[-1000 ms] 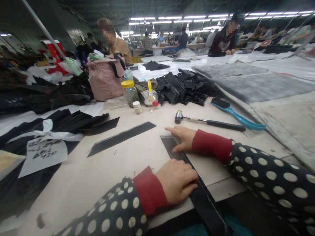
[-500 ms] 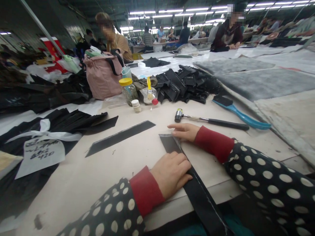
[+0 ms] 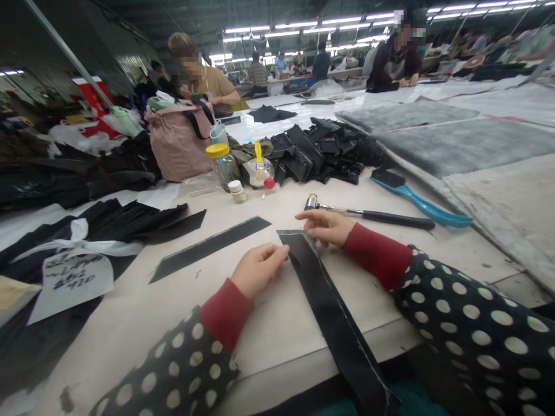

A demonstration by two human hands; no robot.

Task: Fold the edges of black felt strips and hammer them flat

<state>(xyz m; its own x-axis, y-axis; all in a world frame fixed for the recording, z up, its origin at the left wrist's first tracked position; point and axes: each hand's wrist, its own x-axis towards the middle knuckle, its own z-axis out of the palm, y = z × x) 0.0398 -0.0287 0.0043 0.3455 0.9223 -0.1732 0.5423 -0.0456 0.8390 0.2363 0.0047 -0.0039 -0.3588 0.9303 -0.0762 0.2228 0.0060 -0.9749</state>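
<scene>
A long black strip (image 3: 323, 300) with a pale line along its right side runs from the tabletop down over the table's front edge. At the left edge of its far end is my left hand (image 3: 255, 268), closed, with thumb and fingertips pinched together at the strip. My right hand (image 3: 327, 227) rests at the far right corner of the same strip, index finger stretched out to the left and lower fingers touching the edge. A second black strip (image 3: 212, 248) lies flat to the left. Just beyond my right hand is a hammer (image 3: 385, 218) with a black handle.
A blue-handled brush (image 3: 433, 207) lies at the right. Farther back are a yellow-lidded jar (image 3: 223, 167), a small white bottle (image 3: 237, 192), a yellow paintbrush (image 3: 259, 159), piled black pieces (image 3: 321, 150) and a pink bag (image 3: 177, 141). A tied black bundle with a paper tag (image 3: 73, 283) sits left.
My left hand has moved from lying across the strip to its far left edge, uncovering the strip's middle. My right hand has stayed nearly in place at the far corner.
</scene>
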